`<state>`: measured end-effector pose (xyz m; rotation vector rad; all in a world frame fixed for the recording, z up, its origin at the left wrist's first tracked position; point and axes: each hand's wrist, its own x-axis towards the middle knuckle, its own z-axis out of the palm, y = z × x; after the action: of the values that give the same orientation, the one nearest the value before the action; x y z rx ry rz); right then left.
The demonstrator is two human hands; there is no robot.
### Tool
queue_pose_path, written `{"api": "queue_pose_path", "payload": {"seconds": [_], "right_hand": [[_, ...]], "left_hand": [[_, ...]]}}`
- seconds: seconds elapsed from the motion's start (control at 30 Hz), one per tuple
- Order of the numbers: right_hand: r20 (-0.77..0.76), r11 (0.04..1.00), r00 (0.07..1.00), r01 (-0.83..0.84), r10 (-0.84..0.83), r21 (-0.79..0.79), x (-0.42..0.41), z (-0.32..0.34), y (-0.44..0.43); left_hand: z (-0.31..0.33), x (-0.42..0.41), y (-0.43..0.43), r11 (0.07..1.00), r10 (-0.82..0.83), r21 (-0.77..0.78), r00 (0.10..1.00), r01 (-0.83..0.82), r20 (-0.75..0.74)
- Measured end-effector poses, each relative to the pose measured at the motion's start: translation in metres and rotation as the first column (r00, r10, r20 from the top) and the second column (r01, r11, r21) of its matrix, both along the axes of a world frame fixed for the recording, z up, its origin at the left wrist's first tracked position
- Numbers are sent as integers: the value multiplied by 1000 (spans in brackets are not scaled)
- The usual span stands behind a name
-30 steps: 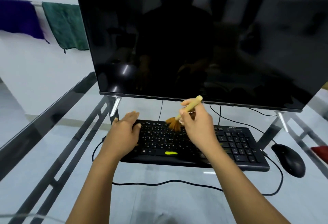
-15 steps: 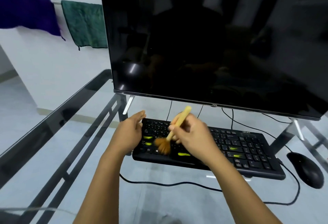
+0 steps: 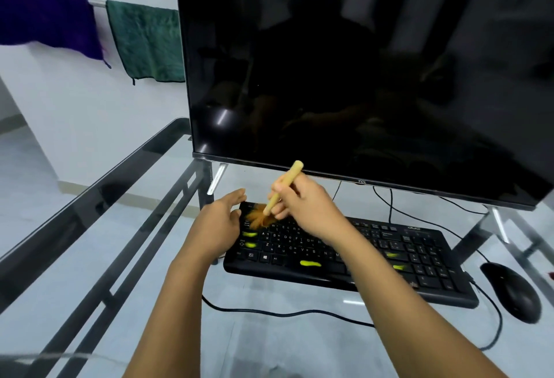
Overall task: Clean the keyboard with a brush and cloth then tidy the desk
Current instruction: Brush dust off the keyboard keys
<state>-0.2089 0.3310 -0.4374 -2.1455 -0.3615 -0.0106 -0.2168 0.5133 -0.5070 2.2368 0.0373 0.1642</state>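
**Brushing under way at the keyboard's top left corner; cloth and tidying not yet begun**

Nearest on the glass bench [image 3: 90,257] a black cable [image 3: 284,313] trails across in front of the keyboard [image 3: 389,260], which lies flat, angled slightly, below the monitor; yellow smears [image 3: 310,263] show on several keys along the left side, the bottom row and towards the right, so by my reading much of the board is not yet cleaned. The left hand [image 3: 220,227] rests against the keyboard's left end, its fingers [image 3: 236,197] loosely bent and wrapped round nothing, seemingly steadying the board; the right hand [image 3: 305,209] has its fingers [image 3: 280,214] closed in a pen-like pinch on the pale handle of the brush [image 3: 281,190], whose orange bristles, blurred, splay on the keys at the top left corner. A black mouse [image 3: 512,293] sits just beside the keyboard's right end; beyond stands the dark monitor [image 3: 359,62]. Farthest off, a green cloth [image 3: 147,41] and a purple cloth [image 3: 51,22] hang on a wall rail [image 3: 97,3], well apart from the hands; I judge the wiping step untouched, and the bench tidying left after that.
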Motion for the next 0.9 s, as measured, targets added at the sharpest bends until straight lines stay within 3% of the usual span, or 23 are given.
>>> {"api": "queue_pose_path", "payload": {"seconds": [0.07,0.13,0.2,0.23,0.3,0.37,0.43,0.5,0.57,0.63,0.7,0.77,0.83,0.9], "right_hand": [[108,989,987,128,-121,-68,6,1,6],[162,980,967,194,-198,36,9,2,4],[47,992,995,77,-82,99,3,2,5],[8,999,999,33,-33,41,0,1,5],[35,992,994,105,-103,-69,1,-3,-4],[100,973,968,232,-232,8,0,-1,-17],[10,975,985,170,-173,140,-5,0,-28],[-58,993,995,88,-84,73,-12,-2,-36],[79,980,978,196,-194,-23,-12,-6,-50],[138,944,935,318,-327,87,-16,-4,-65],[-16,944,967,252,-255,215,-23,-2,-77],[-98,974,982,175,-162,143,-29,-6,-86],[13,963,963,268,-269,37,-27,-10,-99],[97,926,922,370,-376,73,-29,-8,-110]], "left_hand": [[1,0,0,1000,7,-6,1000,-7,-3],[0,-1,-1,1000,5,-7,1000,-5,2],[1,-1,-2,1000,8,12,1000,-8,12],[1,0,-2,1000,14,21,1000,-14,12],[3,0,-3,999,28,35,1000,-28,8],[2,-1,-4,999,26,36,999,-27,20],[3,-2,-5,999,20,37,999,-21,34],[4,-2,-6,999,16,37,999,-17,39],[5,-2,-7,999,13,43,999,-15,51],[9,-4,-15,995,11,99,994,-22,108],[17,-9,-34,980,-62,197,978,22,200],[26,-17,-60,951,-204,281,948,133,243],[32,-27,-84,907,-321,359,914,221,249],[31,-34,-98,871,-385,415,890,263,244]]}}
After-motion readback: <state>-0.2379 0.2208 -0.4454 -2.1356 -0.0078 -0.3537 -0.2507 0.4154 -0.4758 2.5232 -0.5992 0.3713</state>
